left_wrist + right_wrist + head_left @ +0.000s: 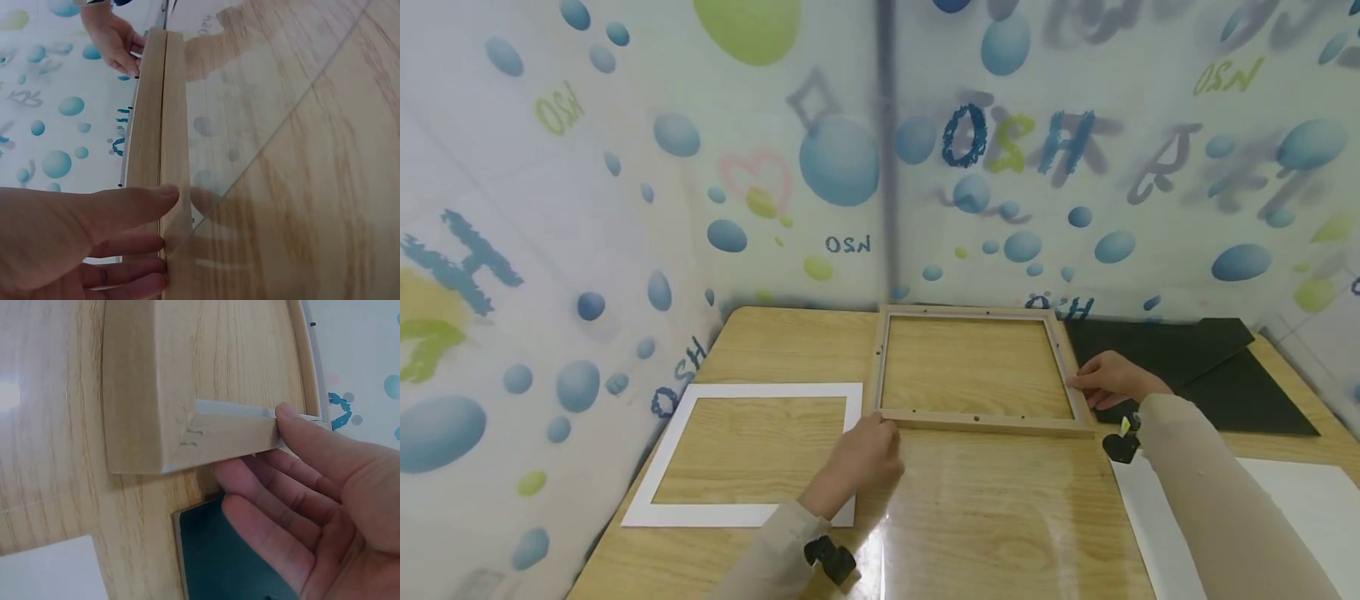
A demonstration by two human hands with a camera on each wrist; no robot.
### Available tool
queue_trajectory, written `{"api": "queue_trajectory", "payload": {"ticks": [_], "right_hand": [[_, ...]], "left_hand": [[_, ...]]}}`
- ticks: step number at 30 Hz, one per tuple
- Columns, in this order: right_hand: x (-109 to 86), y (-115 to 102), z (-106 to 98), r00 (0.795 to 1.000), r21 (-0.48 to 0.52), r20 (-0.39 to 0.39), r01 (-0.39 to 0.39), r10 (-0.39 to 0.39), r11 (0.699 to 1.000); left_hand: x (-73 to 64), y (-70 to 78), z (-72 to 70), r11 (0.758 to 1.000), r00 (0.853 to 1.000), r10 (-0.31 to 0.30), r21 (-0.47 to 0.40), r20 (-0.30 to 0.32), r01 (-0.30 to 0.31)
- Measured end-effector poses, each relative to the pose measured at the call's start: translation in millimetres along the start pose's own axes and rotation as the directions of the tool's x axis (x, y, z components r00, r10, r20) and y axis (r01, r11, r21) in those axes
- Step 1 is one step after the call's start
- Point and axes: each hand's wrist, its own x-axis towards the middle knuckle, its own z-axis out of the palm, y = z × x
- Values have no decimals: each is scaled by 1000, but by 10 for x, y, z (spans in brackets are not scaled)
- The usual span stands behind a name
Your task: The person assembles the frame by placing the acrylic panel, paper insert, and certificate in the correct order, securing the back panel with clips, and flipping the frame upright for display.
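A light wooden picture frame (992, 422) lies face down at the back middle of the table, its staples and small dark holes showing on the upper side. My left hand (867, 454) grips its front left corner. In the left wrist view the left thumb (140, 203) lies over the wooden bar, with fingers against its outer side. On the right bar, my right hand (1112, 379) pinches the frame between thumb and fingers. The right wrist view shows the right thumb (300, 425) on the bar's inner edge, near a stapled corner. Inside the frame, bare tabletop is visible.
A white mat (737, 515) with a cut-out window lies at the left. A clear sheet (1000, 508) lies in front of the frame. The black backing board (1247, 392) sits at the back right, a white sheet (1300, 492) nearer. Printed curtains (760, 108) stand behind the table.
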Motion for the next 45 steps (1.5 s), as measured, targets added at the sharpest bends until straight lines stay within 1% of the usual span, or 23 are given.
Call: {"api": "queue_trajectory", "payload": {"ticks": [5,15,22,26,29,32,37,45], "right_hand": [[17,32,-9,1000,19,0,6,-6,1000],[45,56,9,1000,11,-23,-12,13,1000],[49,73,18,1000,7,-26,-1,1,1000],[44,75,16,1000,8,-25,3,-3,1000],[34,63,18,1000,4,-26,2,-2,1000],[27,49,23,1000,-2,-26,7,-7,1000],[22,33,25,999,-2,-35,10,-10,1000],[4,27,27,999,0,-38,10,-10,1000]], "left_hand": [[-21,20,-3,1000,1000,-4,22,10,4],[-35,36,-25,1000,1000,-25,3,10,25],[-38,23,-18,999,1000,-17,-36,10,17],[-41,5,-11,998,1000,-4,-62,-3,3],[-34,-3,3,997,1000,-6,-71,-15,5],[-18,5,24,999,1000,-24,-36,-16,24],[11,48,53,997,997,-74,37,-7,75],[21,102,40,991,994,-111,68,2,111]]}}
